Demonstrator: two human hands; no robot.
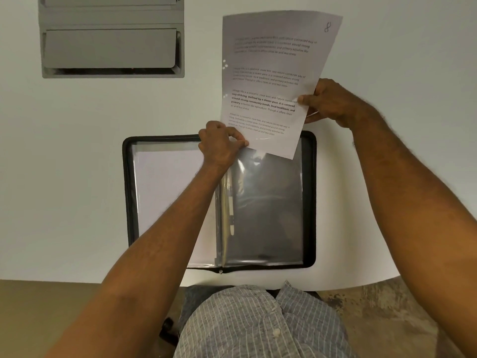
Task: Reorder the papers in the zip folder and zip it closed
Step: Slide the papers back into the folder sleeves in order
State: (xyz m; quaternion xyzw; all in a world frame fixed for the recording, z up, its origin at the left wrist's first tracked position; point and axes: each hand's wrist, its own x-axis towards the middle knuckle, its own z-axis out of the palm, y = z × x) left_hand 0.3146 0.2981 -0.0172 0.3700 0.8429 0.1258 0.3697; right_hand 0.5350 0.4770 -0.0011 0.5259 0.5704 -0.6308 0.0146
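Folder: the zip folder (311,202) lies open flat on the table, near the person's edge, black zip border all round, the zip pull at the middle of the near edge.
Left half: a clear sleeve (165,192) with a white, blank-looking page under it.
Right half: another clear sleeve (268,208), dark behind and glaring; what it holds I cannot make out.
Sheet: a printed sheet (271,73) is held up, tilted, above the folder's far right corner; its low corner overlaps the right sleeve. A handwritten 8 sits in its top right corner; the blocks of text are mostly too blurred to read.
Left hand: the left hand (219,146) pinches the sheet at its lower left edge, fingers curled.
Right hand: the right hand (333,102) grips the sheet's right edge, thumb on the printed face.
Table: white table (64,177), its near edge curved on the right.
Tray: a grey stacked tray (111,47) lies at the far left, cut off by the top of view.
Floor: brownish floor (387,319) shows below the table edge.
Person: a striped shirt (258,324) fills the bottom centre; both forearms hide parts of the folder.
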